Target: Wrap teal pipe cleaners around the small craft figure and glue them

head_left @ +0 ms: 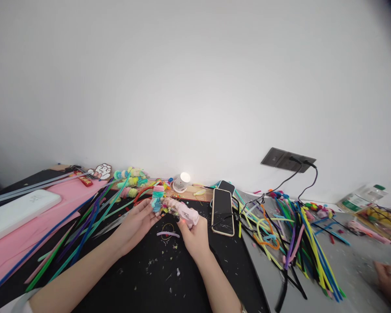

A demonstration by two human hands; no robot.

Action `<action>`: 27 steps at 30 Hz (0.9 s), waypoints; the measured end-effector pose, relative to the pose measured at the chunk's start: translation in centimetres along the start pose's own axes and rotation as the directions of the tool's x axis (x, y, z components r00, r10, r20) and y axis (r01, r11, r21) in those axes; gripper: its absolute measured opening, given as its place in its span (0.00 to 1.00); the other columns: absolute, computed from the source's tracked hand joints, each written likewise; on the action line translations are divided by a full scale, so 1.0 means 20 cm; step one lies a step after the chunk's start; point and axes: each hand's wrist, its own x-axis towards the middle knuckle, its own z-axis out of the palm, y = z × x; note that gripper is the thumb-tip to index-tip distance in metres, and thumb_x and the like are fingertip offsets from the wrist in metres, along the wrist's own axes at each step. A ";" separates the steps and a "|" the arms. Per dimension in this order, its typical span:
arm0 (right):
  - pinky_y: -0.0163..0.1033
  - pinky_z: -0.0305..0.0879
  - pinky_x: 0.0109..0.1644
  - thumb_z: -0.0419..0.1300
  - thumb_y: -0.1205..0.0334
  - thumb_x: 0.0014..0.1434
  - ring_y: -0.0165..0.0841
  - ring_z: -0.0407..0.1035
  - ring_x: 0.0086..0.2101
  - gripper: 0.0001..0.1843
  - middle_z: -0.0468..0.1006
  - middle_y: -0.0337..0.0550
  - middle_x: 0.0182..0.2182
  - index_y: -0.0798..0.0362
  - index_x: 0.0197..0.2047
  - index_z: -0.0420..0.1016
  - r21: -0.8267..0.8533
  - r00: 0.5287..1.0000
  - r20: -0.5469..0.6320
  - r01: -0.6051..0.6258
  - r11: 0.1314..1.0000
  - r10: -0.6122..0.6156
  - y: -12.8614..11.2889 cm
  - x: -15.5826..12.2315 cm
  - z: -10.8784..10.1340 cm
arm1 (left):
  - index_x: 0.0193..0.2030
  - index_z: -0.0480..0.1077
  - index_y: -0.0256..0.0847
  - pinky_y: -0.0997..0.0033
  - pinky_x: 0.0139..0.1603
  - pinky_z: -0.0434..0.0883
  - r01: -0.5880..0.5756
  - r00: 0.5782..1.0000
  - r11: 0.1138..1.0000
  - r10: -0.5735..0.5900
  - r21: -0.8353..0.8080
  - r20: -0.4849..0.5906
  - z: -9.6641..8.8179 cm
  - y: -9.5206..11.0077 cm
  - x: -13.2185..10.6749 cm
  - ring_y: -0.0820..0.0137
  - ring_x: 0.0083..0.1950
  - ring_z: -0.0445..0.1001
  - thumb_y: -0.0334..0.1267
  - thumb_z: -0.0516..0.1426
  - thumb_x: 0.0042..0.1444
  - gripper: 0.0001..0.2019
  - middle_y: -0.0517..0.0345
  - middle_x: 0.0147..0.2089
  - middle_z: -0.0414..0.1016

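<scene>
My left hand (pixel 138 224) is closed around a small coiled pipe-cleaner piece (pixel 158 199), banded in pink, teal and blue and held upright. In my right hand (pixel 195 237) is a pale pink hand tool (pixel 186 213) that looks like an electric trimmer. Colourful fuzz scraps cover its front end, which points left and is close to the coiled piece; whether they touch I cannot tell. A small orange glow shows on the tool near my thumb. Beneath my hands a lilac strip (pixel 168 234) lies on the black mat (pixel 156 278), among scattered fuzz bits.
Loose pipe cleaners (pixel 87 234) lie left, near a white box (pixel 22 213) on pink sheets. Behind stand more coiled pieces (pixel 132 180) and a paper cup (pixel 181 182). Right are a phone (pixel 223 213), a pipe-cleaner pile (pixel 299 248), cords from the wall socket (pixel 288 159) and another person's hand (pixel 389 280).
</scene>
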 end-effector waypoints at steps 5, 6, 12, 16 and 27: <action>0.37 0.70 0.34 0.57 0.56 0.62 0.38 0.75 0.29 0.14 0.80 0.44 0.27 0.51 0.29 0.79 -0.003 1.000 -0.002 0.009 1.000 -0.009 0.00 0.00 0.00 | 0.34 0.74 0.43 0.66 0.46 0.78 0.021 1.000 0.999 -0.022 -0.030 -0.020 0.00 0.00 0.00 0.66 0.39 0.78 0.40 0.71 0.51 0.10 0.56 0.36 0.79; 0.37 0.71 0.35 0.57 0.56 0.62 0.38 0.76 0.29 0.14 0.81 0.44 0.28 0.51 0.30 0.80 -0.006 1.000 -0.003 0.010 1.000 -0.010 0.01 0.00 0.00 | 0.34 0.74 0.43 0.67 0.46 0.78 0.024 0.999 0.999 -0.025 -0.036 -0.023 0.01 0.00 -0.01 0.66 0.39 0.78 0.40 0.71 0.52 0.10 0.56 0.36 0.79; 0.36 0.69 0.34 0.57 0.57 0.62 0.38 0.76 0.29 0.13 0.82 0.44 0.29 0.51 0.32 0.80 -0.018 1.000 0.003 0.001 1.000 -0.001 0.01 0.00 0.00 | 0.34 0.74 0.43 0.65 0.46 0.78 0.021 0.999 1.000 -0.022 -0.023 -0.040 0.00 0.00 0.00 0.64 0.40 0.78 0.39 0.69 0.53 0.09 0.55 0.37 0.79; 0.36 0.64 0.32 0.56 0.57 0.63 0.37 0.74 0.27 0.12 0.79 0.42 0.27 0.50 0.32 0.77 -0.102 1.000 0.012 -0.017 0.995 0.018 0.02 -0.01 0.00 | 0.32 0.73 0.43 0.64 0.46 0.77 -0.013 0.999 1.000 0.013 -0.013 -0.031 -0.01 -0.01 0.01 0.64 0.40 0.77 0.41 0.69 0.53 0.10 0.55 0.37 0.78; 0.55 0.61 0.54 0.62 0.66 0.54 0.55 0.71 0.51 0.23 0.79 0.57 0.49 0.54 0.54 0.74 -0.660 0.970 0.037 -0.158 0.734 0.242 0.06 -0.03 0.03 | 0.31 0.72 0.42 0.70 0.41 0.74 -0.163 0.985 0.967 0.172 0.197 -0.030 0.02 0.01 -0.02 0.69 0.35 0.71 0.55 0.74 0.44 0.22 0.63 0.32 0.73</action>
